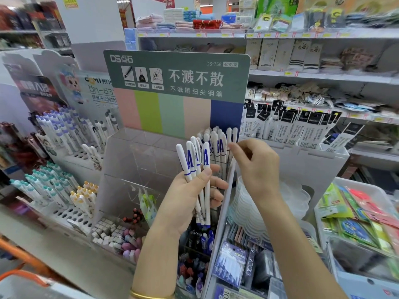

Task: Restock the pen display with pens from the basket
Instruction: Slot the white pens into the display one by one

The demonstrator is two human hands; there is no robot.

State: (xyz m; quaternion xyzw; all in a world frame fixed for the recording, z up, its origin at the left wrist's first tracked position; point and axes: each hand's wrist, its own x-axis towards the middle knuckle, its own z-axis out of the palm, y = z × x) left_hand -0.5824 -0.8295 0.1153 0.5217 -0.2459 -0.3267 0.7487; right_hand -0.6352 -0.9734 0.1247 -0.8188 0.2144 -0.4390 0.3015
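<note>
- Pens (195, 167), white with a blue letter A on each cap, fan out of my left hand (185, 203), which grips the bundle by its lower half in front of the pen display (138, 160).
- More of the same pens stand as a packed row (218, 139) in the display's rear right compartment, below the blue stripe of the header card (177, 74).
- My right hand (257, 167) reaches that row with fingers curled, thumb and forefinger at a cap. I cannot tell whether they pinch a pen or only touch it, since the hand hides the contact.
- First risk, as I judge it: the bundle is splayed, not squared, and held by one hand alone. A loosened grip would likely drop a pen into the mixed pens (194, 266) in the bottom bin, where it would be hard to pick out.
- Second risk: the packed row leans and looks crowded. Pushing another pen in at an angle could tip its neighbours or lift one over the clear wall.
- Third risk: my right wrist hangs just beside the display's right edge. A sideways nudge there could shift the light plastic stand against the stacked clear cups (254, 212) next to it.
- Fourth risk: the front compartments look bare, so a hurried drop could land a pen in the wrong one.
</note>
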